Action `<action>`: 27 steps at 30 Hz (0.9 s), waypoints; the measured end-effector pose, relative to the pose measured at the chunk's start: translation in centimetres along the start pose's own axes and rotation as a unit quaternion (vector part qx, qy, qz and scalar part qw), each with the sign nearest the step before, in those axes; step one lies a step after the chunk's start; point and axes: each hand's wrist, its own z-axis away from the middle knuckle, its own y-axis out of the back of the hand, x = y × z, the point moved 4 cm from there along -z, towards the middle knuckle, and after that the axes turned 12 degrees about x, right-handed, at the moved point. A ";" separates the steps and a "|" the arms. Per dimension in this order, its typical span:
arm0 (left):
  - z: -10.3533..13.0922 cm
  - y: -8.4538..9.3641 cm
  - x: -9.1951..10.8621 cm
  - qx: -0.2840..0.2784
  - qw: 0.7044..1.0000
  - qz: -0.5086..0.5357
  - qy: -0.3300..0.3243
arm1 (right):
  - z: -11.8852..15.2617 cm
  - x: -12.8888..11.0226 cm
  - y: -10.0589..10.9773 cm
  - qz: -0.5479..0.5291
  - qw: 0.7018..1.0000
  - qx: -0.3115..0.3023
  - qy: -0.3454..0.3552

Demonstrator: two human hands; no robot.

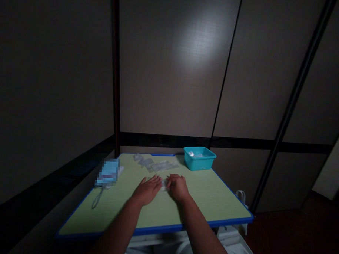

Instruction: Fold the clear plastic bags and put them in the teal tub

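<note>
A small piece of clear plastic [164, 185], perhaps a bag, lies on the table between my hands. My left hand [147, 190] rests flat with its fingers stretched out, the tips at the plastic's left edge. On the other side, my right hand [179, 188] is closed, its fingers curled at the plastic's right edge. What its fingertips hold is partly hidden. Beyond my hands lie a flat clear plastic bag [164, 165] and some crumpled clear plastic pieces [142, 160].
The light green table [206, 197] has a blue edge. A turquoise basket [198, 163] holding clear plastic stands at the back right. A blurred light-blue item [108, 172] with a strap lies at the left edge. Dark panels [171, 86] rise behind the table.
</note>
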 end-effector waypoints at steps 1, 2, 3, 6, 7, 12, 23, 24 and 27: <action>0.0 -0.1 -0.1 0.004 1.000 0.002 0.006 | 0.0 0.1 0.0 0.013 1.000 -0.001 -0.011; -0.1 -0.1 -0.2 0.007 1.000 0.001 0.010 | 0.1 0.2 -0.1 0.025 1.000 -0.003 -0.018; -0.1 -0.2 -0.3 0.009 1.000 0.000 0.013 | 0.2 0.3 -0.1 0.033 0.999 -0.006 -0.023; -0.2 -0.4 -0.6 0.012 1.000 -0.005 0.014 | 0.4 0.5 -0.3 0.042 0.999 -0.011 -0.028; -0.3 -0.5 -0.7 0.013 1.000 -0.006 0.014 | 0.4 0.6 -0.4 0.044 0.999 -0.011 -0.028; -0.3 -0.5 -0.9 0.017 1.000 -0.010 0.014 | 0.4 0.9 -0.4 0.061 0.998 -0.002 -0.035; -0.2 -0.2 -0.8 0.023 0.999 -0.010 0.021 | 0.3 0.3 0.3 0.015 0.999 0.037 0.001; -0.2 -0.2 -0.8 0.022 0.999 -0.008 0.023 | 0.3 0.3 0.3 0.009 0.999 0.033 0.002; -0.3 -0.1 -0.7 0.016 0.999 -0.007 0.032 | 0.3 0.2 0.0 -0.016 1.000 -0.003 0.005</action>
